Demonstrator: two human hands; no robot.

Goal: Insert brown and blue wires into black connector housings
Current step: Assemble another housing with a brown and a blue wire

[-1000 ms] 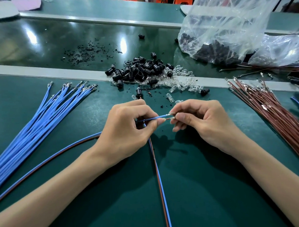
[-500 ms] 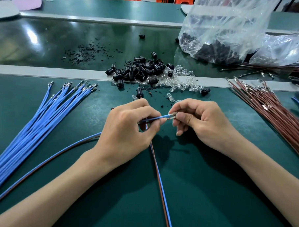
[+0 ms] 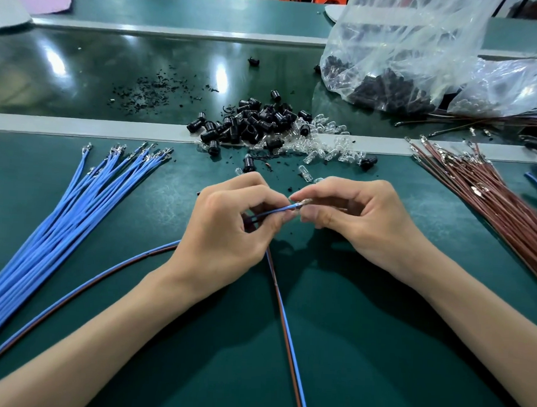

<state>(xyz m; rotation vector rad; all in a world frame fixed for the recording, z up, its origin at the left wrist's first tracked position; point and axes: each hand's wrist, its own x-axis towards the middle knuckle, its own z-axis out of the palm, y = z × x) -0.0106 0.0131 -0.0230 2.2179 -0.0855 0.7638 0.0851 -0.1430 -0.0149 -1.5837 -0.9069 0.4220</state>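
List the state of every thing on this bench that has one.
left hand: pinches the blue wire near its end
right hand: pinches that wire's metal tip
blue wire: lifted, tip bare, in no housing
black housings: loose heap, untouched
blue bundle: lying fanned out
brown bundle: lying fanned out
plastic bag: slumped, dark parts inside

Assembly workshop, wire bundles (image 3: 69, 222), housing heap (image 3: 252, 125)
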